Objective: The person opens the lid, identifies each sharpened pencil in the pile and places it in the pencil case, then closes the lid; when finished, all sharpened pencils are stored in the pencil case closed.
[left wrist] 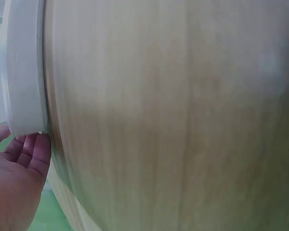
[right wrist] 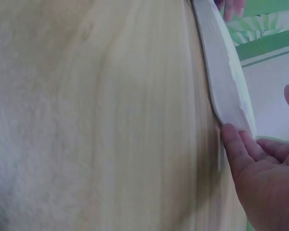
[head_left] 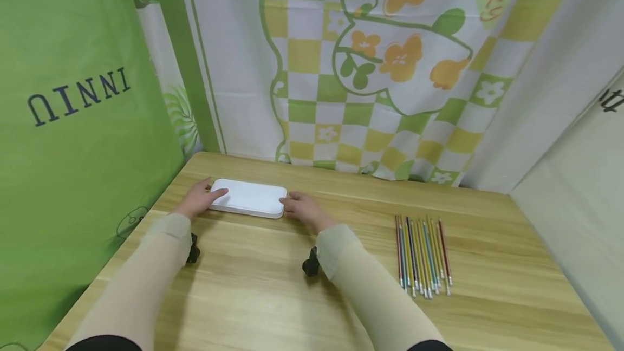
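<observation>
A flat white box (head_left: 248, 197) with rounded corners lies on the wooden table near its back left. At the box's left end is my left hand (head_left: 199, 199), its thumb over the top face and its bent fingertips against the end, as the left wrist view shows. My right hand (head_left: 304, 209) touches the opposite end with its fingertips (right wrist: 229, 131). In the right wrist view the right thumb stands raised, apart from the box. What the box contains is hidden.
Several pencils (head_left: 424, 256) in different colours lie side by side on the right part of the table (head_left: 253, 291). A green curtain (head_left: 83, 167) hangs along the left side, and a patterned curtain (head_left: 351, 107) hangs behind the back edge.
</observation>
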Available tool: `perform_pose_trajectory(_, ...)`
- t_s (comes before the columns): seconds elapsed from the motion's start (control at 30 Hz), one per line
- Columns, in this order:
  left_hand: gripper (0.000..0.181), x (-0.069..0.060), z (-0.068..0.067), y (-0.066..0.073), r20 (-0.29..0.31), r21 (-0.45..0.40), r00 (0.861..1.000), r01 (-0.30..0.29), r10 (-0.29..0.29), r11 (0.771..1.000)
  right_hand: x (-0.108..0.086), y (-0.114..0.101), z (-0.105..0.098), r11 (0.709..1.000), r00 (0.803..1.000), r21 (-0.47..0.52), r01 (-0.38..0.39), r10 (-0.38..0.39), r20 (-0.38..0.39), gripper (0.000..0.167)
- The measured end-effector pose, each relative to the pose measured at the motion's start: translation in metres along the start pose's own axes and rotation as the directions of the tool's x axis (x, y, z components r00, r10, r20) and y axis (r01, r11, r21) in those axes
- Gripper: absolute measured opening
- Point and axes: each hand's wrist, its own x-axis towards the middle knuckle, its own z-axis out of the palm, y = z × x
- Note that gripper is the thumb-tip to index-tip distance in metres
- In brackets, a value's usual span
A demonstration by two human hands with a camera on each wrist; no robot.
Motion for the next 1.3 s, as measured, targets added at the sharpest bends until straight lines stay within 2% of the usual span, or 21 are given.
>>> perform_pose_trajectory(0.13, 0.083, 0.0, 0.006, 0.003, 0.014, -0.037, 1.0, 0.023, -0.023, 0.999, 0.004, 0.005, 0.005, 0.998, 1.0, 0.067, 0.007, -0.005, -0.018, 0.067)
perform_pose_trajectory(0.23, 0.078, 0.001, 0.007, 0.002, 0.004, -0.064, 0.999, 0.034, -0.034, 0.997, 0.005, 0.007, 0.007, 0.999, 0.998, 0.044, 0.016, -0.013, -0.06, 0.062)
perform_pose_trajectory(0.37, 0.068, -0.001, 0.012, 0.001, 0.009, -0.084, 0.998, 0.057, -0.057, 0.995, -0.001, 0.009, 0.008, 0.997, 0.993, -0.079, 0.003, -0.012, -0.119, 0.055)
perform_pose_trajectory(0.5, 0.063, -0.007, 0.02, 0.012, 0.039, -0.119, 0.997, 0.068, -0.064, 0.991, -0.009, 0.012, -0.005, 0.98, 0.991, -0.201, -0.006, -0.02, -0.13, 0.059)
perform_pose_trajectory(0.6, 0.065, -0.013, 0.024, 0.019, 0.095, -0.164, 0.994, 0.071, -0.055, 0.984, -0.017, 0.012, -0.017, 0.964, 0.994, -0.266, -0.013, -0.017, -0.111, 0.064)
perform_pose_trajectory(0.7, 0.071, -0.017, 0.029, 0.027, 0.171, -0.19, 0.985, 0.067, -0.034, 0.979, -0.028, 0.01, -0.032, 0.949, 0.995, -0.311, -0.044, 0.014, -0.097, 0.066)
perform_pose_trajectory(0.8, 0.075, -0.021, 0.037, 0.034, 0.23, -0.181, 0.973, 0.034, 0.009, 0.983, -0.043, 0.008, -0.046, 0.939, 0.993, -0.333, -0.086, 0.054, -0.103, 0.067)
perform_pose_trajectory(0.9, 0.078, -0.026, 0.045, 0.043, 0.263, -0.156, 0.962, -0.036, 0.076, 0.987, -0.055, 0.006, -0.057, 0.927, 0.988, -0.355, -0.125, 0.083, -0.13, 0.067)
perform_pose_trajectory(1.0, 0.086, -0.03, 0.052, 0.051, 0.275, -0.117, 0.951, -0.115, 0.143, 0.986, -0.063, 0.006, -0.066, 0.923, 0.987, -0.359, -0.137, 0.094, -0.134, 0.07)
perform_pose_trajectory(1.13, 0.106, -0.031, 0.063, 0.059, 0.273, -0.048, 0.934, -0.227, 0.232, 0.973, -0.07, 0.009, -0.076, 0.933, 0.99, -0.338, -0.126, 0.096, -0.103, 0.074)
perform_pose_trajectory(1.23, 0.117, -0.032, 0.071, 0.06, 0.284, -0.008, 0.923, -0.27, 0.261, 0.963, -0.077, 0.01, -0.082, 0.933, 0.99, -0.335, -0.129, 0.103, -0.093, 0.075)
perform_pose_trajectory(1.3, 0.119, -0.035, 0.075, 0.061, 0.297, 0.006, 0.919, -0.274, 0.26, 0.962, -0.083, 0.01, -0.087, 0.931, 0.989, -0.338, -0.139, 0.114, -0.093, 0.074)
